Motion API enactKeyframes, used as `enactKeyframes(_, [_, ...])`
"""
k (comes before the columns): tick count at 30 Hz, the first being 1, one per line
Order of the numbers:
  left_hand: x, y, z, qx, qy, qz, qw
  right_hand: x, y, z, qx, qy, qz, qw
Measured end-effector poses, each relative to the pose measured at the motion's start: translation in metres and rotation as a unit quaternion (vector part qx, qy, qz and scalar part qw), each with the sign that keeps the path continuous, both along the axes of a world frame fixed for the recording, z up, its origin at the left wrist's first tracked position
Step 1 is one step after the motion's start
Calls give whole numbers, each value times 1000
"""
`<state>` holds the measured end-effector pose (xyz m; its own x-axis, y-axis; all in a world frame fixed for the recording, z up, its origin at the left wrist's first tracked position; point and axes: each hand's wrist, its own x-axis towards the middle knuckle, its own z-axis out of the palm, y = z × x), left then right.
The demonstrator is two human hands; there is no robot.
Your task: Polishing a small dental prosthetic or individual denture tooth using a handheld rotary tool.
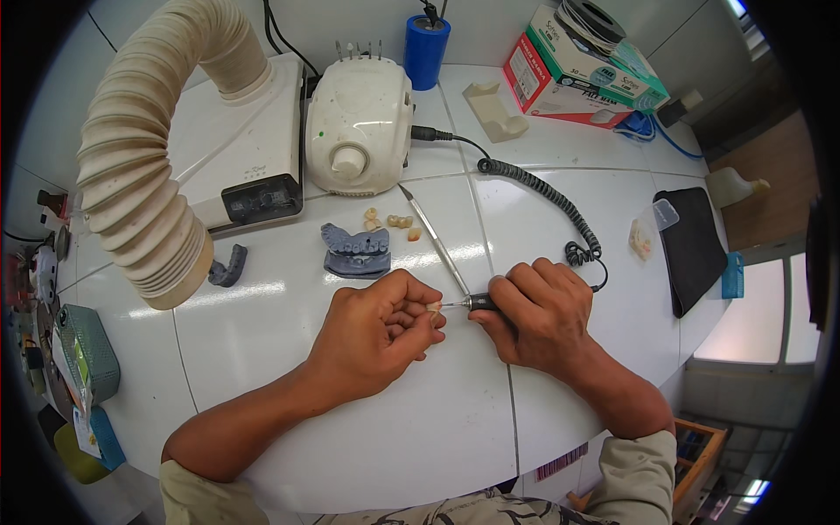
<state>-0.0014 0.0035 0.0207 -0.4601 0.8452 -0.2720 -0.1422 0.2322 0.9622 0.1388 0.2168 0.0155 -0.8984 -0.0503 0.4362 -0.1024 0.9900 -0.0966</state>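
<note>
Between the thumb and fingers of my left hand (376, 328) is a small tooth-coloured dental crown (434, 307), mostly covered by the fingertips. My right hand (547, 313) is wrapped round the black handpiece (480, 302) of a dental micromotor. Its thin bur (453, 304) points left and meets the crown, or comes very close to it. Just beyond my left hand stands a grey dental model (356, 254) with upper and lower teeth. Several loose tooth-coloured crowns (400, 221) lie behind it. A slim metal knife (435, 240) rests on the table, its lower end near the handpiece.
A ribbed suction hose (131, 166) arches over the left side from a white extractor box (254, 140). The white micromotor control unit (357, 131) stands at the back, joined to the handpiece by a coiled cable (551, 197). Boxes (577, 74) and a black pouch (691, 249) lie at the right.
</note>
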Motion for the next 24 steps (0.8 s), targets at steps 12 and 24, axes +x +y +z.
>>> enactKeyframes(12, [0, 1, 2, -4, -8, 4, 1000, 0, 0, -1, 3, 2, 2, 1000])
enactKeyframes(24, [0, 2, 2, -6, -10, 10, 1000, 0, -1, -1, 5, 0, 5, 1000])
